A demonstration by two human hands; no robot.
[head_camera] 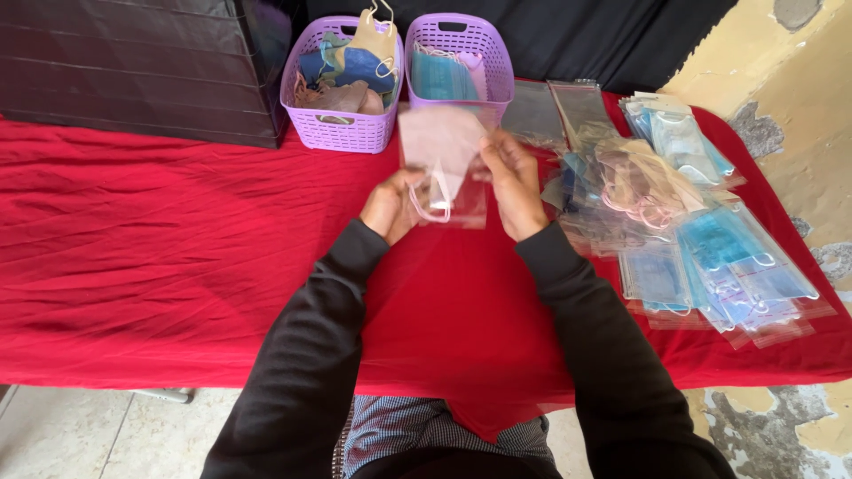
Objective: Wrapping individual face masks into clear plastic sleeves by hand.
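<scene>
A red cloth (177, 248) covers the table, with a black crate (133, 62) at its far left. Bagged face masks (701, 257) lie piled on the right. Two purple baskets (342, 133) of masks stand at the far middle. Above the cloth's centre, the left hand (389, 206) and right hand (513, 182) each pinch a clear plastic bag (461, 208) holding a pale pink mask (441, 146), half inside.
</scene>
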